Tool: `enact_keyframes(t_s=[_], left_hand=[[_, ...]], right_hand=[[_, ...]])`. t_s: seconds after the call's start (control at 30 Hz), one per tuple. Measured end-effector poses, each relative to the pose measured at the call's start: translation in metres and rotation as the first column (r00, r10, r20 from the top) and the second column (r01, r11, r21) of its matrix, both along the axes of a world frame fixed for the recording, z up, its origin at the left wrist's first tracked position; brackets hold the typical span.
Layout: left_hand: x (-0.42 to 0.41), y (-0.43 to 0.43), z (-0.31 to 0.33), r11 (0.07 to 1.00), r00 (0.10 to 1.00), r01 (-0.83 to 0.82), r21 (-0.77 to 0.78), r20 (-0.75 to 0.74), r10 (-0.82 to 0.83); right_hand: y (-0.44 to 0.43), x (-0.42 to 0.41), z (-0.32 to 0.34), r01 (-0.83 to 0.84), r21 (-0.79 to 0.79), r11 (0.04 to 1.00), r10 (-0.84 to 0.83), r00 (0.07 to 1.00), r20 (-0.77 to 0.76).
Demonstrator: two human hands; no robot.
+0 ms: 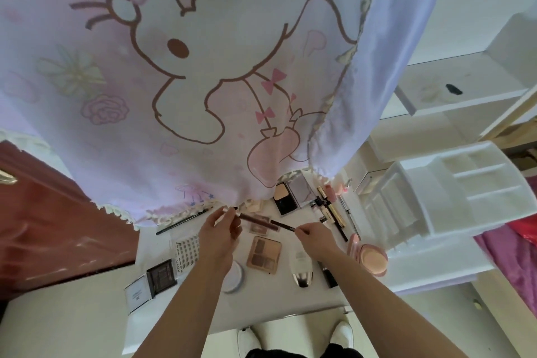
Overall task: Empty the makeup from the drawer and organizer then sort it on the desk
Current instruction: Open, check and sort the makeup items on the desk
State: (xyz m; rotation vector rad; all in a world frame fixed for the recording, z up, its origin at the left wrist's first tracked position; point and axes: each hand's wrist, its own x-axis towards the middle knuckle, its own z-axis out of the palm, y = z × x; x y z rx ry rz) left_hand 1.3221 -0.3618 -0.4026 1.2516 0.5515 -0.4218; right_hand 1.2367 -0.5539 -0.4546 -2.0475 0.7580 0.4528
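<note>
Both hands hold one thin makeup stick (258,218) level above the white bench (261,299). The left hand (219,231) has its fingers (228,211) pressed together, pinching the mauve end. The fingers of the right hand (316,241) pinch the dark, thinner end. Just below the stick, between the two sets of fingers, an open eyeshadow palette (264,251) lies flat. Nearer the person than the right fingers lies a white tube (300,263) with a silver cap. A pink compact (373,260) sits out to their right, and beyond them are a black open compact (286,199) and a gold mascara (331,208). Left of the left fingers lie a black pencil (183,221) and a sticker sheet (187,253). The white organizer (465,183) stands far right of the fingers, and a cartoon-print cloth (174,67) hangs beyond them
</note>
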Motion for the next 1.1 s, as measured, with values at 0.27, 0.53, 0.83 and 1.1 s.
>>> enact_keyframes(t_s=[0.27,0.53,0.83,1.1], left_hand=[[-0.006,0.02,0.017,0.998,0.996,-0.053,-0.029,0.067,0.055],[-0.018,0.0,0.033,0.992,0.994,-0.033,-0.125,0.095,0.045],[-0.014,0.002,0.044,0.988,1.0,-0.025,-0.15,0.002,0.026],[-0.018,0.0,0.052,0.973,0.997,0.066,-0.222,0.046,-0.057]], right_hand=[[0.029,-0.007,0.011,0.378,0.523,0.764,-0.395,0.915,-0.084],[0.053,0.004,0.061,0.363,0.715,0.598,-0.546,0.837,0.032],[0.044,-0.013,0.08,0.128,0.664,0.737,-0.448,0.828,0.338],[0.04,-0.015,0.1,0.124,0.58,0.805,-0.29,0.935,0.203]])
